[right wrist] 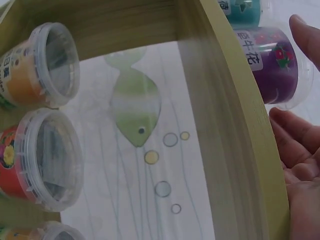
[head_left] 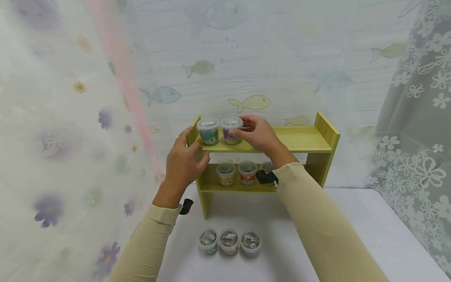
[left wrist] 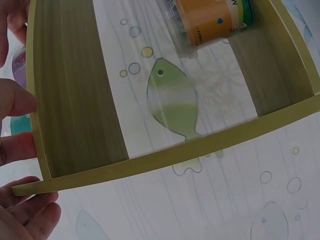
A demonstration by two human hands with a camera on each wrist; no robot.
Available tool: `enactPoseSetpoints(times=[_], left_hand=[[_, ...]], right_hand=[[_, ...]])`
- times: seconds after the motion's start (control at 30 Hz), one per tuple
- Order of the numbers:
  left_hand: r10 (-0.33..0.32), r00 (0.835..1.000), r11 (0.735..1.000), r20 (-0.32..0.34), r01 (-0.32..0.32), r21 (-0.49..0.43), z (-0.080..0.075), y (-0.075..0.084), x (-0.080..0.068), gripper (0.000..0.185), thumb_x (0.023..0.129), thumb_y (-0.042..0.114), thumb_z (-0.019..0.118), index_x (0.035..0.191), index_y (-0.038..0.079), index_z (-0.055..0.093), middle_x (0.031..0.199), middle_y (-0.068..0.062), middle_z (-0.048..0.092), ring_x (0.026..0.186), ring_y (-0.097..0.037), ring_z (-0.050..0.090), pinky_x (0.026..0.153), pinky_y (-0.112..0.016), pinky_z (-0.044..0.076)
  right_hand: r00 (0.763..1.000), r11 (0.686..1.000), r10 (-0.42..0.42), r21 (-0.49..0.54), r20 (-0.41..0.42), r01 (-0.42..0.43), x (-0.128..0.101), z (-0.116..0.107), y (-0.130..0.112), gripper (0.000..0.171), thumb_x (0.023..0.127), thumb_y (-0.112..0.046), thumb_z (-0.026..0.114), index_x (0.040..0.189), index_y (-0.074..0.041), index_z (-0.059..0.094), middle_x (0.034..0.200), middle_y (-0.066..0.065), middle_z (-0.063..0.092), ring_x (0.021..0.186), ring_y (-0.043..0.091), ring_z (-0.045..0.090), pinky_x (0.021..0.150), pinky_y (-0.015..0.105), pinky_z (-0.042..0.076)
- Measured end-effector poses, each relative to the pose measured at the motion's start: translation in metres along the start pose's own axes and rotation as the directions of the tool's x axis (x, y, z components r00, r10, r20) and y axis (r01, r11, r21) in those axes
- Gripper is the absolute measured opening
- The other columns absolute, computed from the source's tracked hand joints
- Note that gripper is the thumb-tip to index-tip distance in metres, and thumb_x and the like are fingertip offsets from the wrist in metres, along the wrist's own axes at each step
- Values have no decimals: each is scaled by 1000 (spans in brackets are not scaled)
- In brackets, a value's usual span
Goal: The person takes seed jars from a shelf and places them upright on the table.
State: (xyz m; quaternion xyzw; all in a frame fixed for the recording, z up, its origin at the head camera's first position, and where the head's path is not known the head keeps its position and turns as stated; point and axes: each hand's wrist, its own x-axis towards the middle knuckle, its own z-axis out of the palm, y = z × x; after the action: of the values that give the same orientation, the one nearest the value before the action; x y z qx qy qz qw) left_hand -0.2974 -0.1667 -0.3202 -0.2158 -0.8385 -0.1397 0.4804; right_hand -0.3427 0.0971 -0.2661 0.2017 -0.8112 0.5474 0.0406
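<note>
Backdrop: a pale sheet printed with fish, sheer flowered curtains hanging at both sides, and a white desk [head_left: 352, 219] in front. Standing at the desk's rear edge, a small two-tier wooden shelf [head_left: 299, 140]. Left hand [head_left: 183, 162]: at the shelf's left end panel, fingers loosely curved beside the wood; whether they grasp it cannot be told, and the left wrist view shows the fingertips [left wrist: 22, 150] lying along the panel's edge. Top tier, left end: a teal tub [head_left: 208, 131] with a clear lid, upright, and just beside it a purple tub [head_left: 231, 130], also upright. Right hand [head_left: 257, 133]: thumb and fingers set against the purple tub's right side, lightly pinching it as it stands on the tier. Lower tier, left to right: an orange tub [head_left: 226, 173], a red tub [head_left: 248, 172], and a third tub [head_left: 266, 167] mostly hidden behind the right wrist. Near the desk's front edge, a row of three more tubs [head_left: 229, 242] with clear lids, standing close together, well apart from both hands.
</note>
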Motion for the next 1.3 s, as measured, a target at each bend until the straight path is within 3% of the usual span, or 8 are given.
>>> enactPoseSetpoints(times=[0.57, 0.83, 1.03, 1.3], left_hand=[[1, 1000, 1000, -7, -1, -9, -1, -2, 1, 21, 86, 28, 76, 84, 8, 71, 146, -23, 56, 124, -40, 63, 83, -53, 60], [5, 1000, 1000, 1, -5, -20, 0, -1, 0, 22, 88, 29, 75, 84, 8, 71, 147, -23, 55, 125, -40, 62, 83, -54, 59], [11, 1000, 1000, -4, -11, -17, 1, -3, 3, 22, 87, 28, 77, 84, 8, 71, 146, -24, 56, 118, -41, 65, 77, -53, 59], [19, 1000, 999, -14, -20, -31, 8, -9, 7, 22, 87, 28, 77, 84, 8, 70, 145, -24, 56, 112, -40, 67, 73, -52, 59]], right_hand=[[1000, 1000, 0, -6, -6, 0, 3, 1, 1, 69, 87, -51, 81, 144, -20, 58, 134, 0, 66, 126, 18, 63, 106, 46, 52], [999, 1000, 26, -4, -28, -26, -1, -3, 1, 66, 86, -49, 82, 138, -16, 59, 130, 3, 65, 122, 21, 62, 105, 47, 52], [1000, 999, 15, 31, -7, -15, 2, -4, -3, 70, 86, -46, 83, 143, -15, 56, 133, 5, 64, 124, 22, 62, 105, 48, 51], [1000, 1000, -5, 4, -5, 5, 8, -2, 2, 76, 86, -58, 78, 149, -21, 54, 138, -1, 64, 132, 18, 60, 108, 46, 51]])
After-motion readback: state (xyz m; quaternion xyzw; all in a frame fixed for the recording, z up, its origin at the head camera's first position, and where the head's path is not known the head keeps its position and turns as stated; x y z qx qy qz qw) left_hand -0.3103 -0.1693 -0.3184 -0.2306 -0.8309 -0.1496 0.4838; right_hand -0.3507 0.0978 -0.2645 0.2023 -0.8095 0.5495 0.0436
